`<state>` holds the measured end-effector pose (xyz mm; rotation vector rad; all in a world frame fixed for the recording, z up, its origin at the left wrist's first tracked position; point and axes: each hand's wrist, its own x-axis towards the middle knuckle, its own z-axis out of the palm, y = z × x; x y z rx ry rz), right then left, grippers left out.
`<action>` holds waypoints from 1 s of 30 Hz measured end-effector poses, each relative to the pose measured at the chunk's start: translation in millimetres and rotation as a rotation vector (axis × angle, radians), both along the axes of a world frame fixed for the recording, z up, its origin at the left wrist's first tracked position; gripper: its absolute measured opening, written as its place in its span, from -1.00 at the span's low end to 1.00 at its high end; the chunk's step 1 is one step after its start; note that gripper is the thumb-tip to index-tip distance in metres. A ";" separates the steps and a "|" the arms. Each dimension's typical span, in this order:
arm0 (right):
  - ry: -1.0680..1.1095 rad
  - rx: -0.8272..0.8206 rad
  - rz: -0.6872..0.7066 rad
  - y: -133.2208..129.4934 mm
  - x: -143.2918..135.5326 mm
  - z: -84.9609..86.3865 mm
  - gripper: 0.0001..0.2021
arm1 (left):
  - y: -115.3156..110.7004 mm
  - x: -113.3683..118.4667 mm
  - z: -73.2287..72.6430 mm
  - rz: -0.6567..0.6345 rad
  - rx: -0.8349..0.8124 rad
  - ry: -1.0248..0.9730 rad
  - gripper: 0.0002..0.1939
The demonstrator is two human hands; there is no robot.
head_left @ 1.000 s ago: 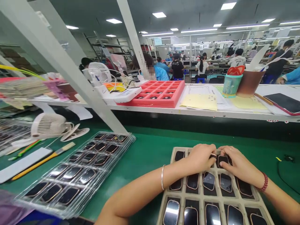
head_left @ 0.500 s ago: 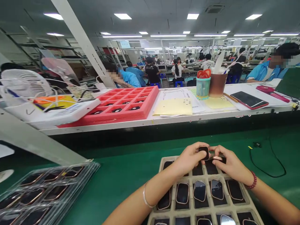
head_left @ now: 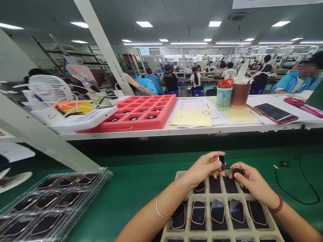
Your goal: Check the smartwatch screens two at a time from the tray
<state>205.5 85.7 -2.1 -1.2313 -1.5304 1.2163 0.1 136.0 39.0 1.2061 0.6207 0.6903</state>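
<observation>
Over the far row of a beige compartment tray (head_left: 187,215), my left hand (head_left: 205,168) pinches a smartwatch body (head_left: 221,162) with a dark screen, tilted on edge. Beside it my right hand (head_left: 252,178) grips a second watch body (head_left: 238,171), its dark face turned up. Two far-row compartments below my hands show only dark bottoms. In the row nearer me, watch bodies with gold-coloured rims, such as this watch (head_left: 217,211), lie one to a compartment. The tray's front is cut off by the picture edge.
At left, stacked clear plastic trays (head_left: 83,201) hold several watch faces. The shelf ahead carries a red foam tray (head_left: 161,122), papers, a teal cup (head_left: 224,97), a brown cup (head_left: 239,95) and a phone (head_left: 276,112). A black cable (head_left: 285,193) lies at right. People sit beyond.
My hands have moved slightly apart. The left watch has turned from face-up to edge-on, and the right one from edge-on to face-up. The view has shifted a little left.
</observation>
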 end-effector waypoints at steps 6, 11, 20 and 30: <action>0.417 -0.191 0.031 10.7 5.3 5.5 -0.55 | -6.6 -3.6 -9.1 -0.038 -0.018 0.003 -0.42; 0.547 -0.292 0.130 6.8 5.3 14.3 -0.63 | -3.7 -12.4 -12.0 -0.050 -0.024 0.036 -0.37; 0.299 -0.267 0.126 -3.4 2.1 5.2 -0.56 | -5.3 -9.7 -10.7 -0.065 -0.031 0.110 -0.54; 0.158 -0.199 0.091 -7.3 -3.0 12.1 -0.61 | -11.6 -5.4 -6.5 -0.018 -0.025 0.209 -0.58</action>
